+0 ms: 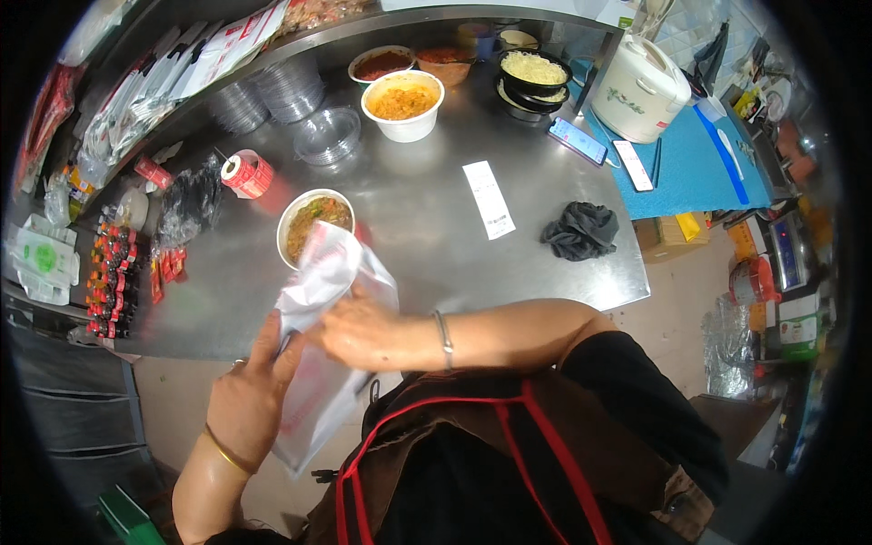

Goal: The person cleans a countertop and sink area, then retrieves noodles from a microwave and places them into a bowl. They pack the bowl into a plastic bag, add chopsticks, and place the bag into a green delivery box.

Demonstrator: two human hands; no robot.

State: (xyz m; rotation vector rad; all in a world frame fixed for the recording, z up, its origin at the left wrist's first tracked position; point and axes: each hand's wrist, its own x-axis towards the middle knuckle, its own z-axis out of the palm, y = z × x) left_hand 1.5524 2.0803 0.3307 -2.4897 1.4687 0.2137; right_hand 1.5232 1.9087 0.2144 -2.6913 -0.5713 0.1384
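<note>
A white plastic bag with pinkish print (320,272) hangs between my two hands over the near edge of the steel counter. My left hand (255,381), with a ring and a yellow bangle at the wrist, pinches the bag's left side between thumb and fingers. My right hand (354,330) is slightly blurred and grips the bag's other side, its fingertips partly hidden by the film. Just beyond the bag stands a round white bowl of food (317,211), with brown and green pieces in it; the bag's upper part covers the bowl's near right rim.
On the steel counter (422,266) lie a paper receipt (489,199) and a crumpled dark cloth (580,231). Behind are clear plastic bowls (327,136), a white tub of orange food (402,105), noodle bowls (535,71) and a phone (578,141). Small bottles (112,279) stand left.
</note>
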